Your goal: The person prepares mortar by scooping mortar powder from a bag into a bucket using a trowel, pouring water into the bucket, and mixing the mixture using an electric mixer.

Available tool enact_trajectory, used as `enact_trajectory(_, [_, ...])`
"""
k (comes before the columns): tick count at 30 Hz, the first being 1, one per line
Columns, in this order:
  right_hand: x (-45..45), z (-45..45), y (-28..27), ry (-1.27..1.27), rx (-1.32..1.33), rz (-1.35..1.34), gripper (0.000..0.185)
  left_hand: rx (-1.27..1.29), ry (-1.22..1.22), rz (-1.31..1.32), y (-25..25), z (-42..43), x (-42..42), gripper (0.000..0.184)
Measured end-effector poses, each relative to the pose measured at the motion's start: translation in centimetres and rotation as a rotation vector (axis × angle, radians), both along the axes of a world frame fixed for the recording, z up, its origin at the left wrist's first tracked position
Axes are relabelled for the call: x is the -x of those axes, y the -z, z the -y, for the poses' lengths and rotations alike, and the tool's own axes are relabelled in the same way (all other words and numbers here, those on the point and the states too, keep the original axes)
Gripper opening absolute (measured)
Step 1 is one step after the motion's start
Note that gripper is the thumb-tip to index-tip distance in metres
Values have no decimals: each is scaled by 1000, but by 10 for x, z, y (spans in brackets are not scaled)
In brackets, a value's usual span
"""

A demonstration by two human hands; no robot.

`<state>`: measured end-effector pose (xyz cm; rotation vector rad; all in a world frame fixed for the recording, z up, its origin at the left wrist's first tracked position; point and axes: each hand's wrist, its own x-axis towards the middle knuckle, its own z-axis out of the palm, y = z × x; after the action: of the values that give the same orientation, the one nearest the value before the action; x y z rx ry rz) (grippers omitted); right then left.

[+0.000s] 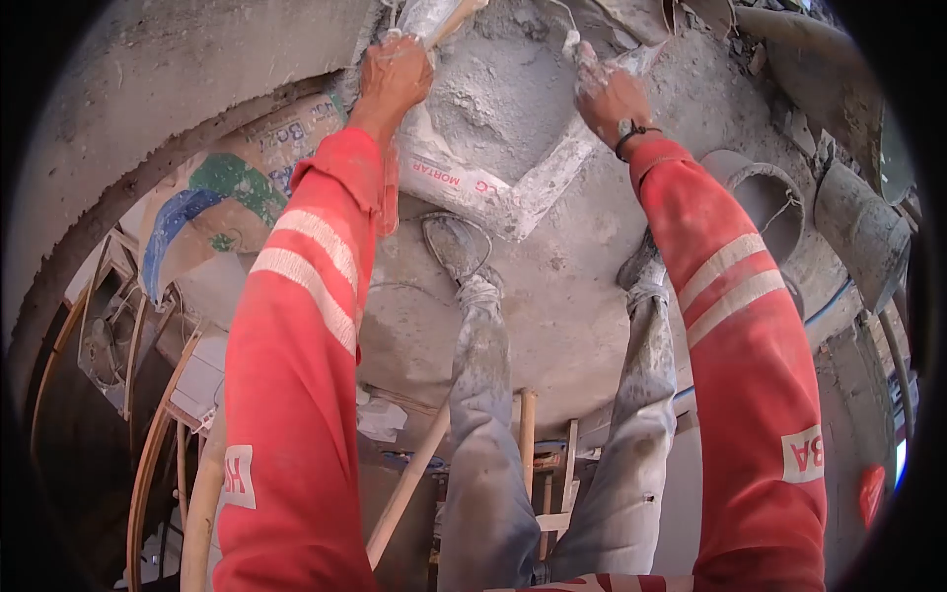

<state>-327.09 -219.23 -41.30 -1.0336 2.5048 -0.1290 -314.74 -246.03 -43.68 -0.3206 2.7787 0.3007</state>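
An opened mortar bag [449,178] with rolled sides lies on the floor in front of my feet, red lettering on its near edge. Grey powder [493,94] fills it. My left hand [397,77] is closed at the bag's left edge, knuckles up. Across from it, my right hand [612,97] is closed at the right edge, its fingertips coated in pale dust. A thin white cord shows near the fingers of each hand; whether the hands hold it too, I cannot tell.
A dusty bucket [760,197] lies on its side at the right, near a grey cylindrical container [863,232]. A printed paper sack [222,202] is on the left, beneath a concrete edge [197,89]. Wooden poles [409,483] stand around my legs.
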Motion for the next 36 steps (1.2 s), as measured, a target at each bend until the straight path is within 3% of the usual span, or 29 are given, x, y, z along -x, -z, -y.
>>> enact_trajectory(1, [-1,1,-2,18,-31,35,31,38,122,-60,-8,6,-3,19])
enact_trajectory(5, [-19,-16,-10,-56,-93,55,43,-46,33,-58,-10,20,-5,20])
enact_trajectory(8, [-27,-37,-13,99,-135,43,50,-11,7,-42,-10,25,-6,22])
enact_trajectory(12, [-30,-33,41,104,-47,7,52,-53,-38,20,-11,26,-9,22])
enact_trajectory(14, [-59,-39,82,255,-69,109,51,-57,-71,48,-11,25,-5,22])
enact_trajectory(16, [-84,-53,130,143,-37,20,51,-55,-130,67,-12,24,-3,22])
enact_trajectory(19, [-96,-52,129,-3,-99,-31,51,-90,-155,85,-16,22,-4,26])
enact_trajectory(22, [-99,-33,92,54,-98,-26,53,-120,-126,6,-13,22,-6,27])
enact_trajectory(25, [-115,-54,120,168,109,83,55,-84,-94,39,-14,23,-2,25])
enact_trajectory(28, [-120,-37,129,-46,-6,180,56,-98,-152,155,-11,25,-1,24])
enact_trajectory(31, [-123,-27,110,-14,-9,270,51,-110,-135,9,3,27,-8,19])
enact_trajectory(36, [-137,-18,122,-85,79,299,48,-84,-217,31,0,27,-5,19])
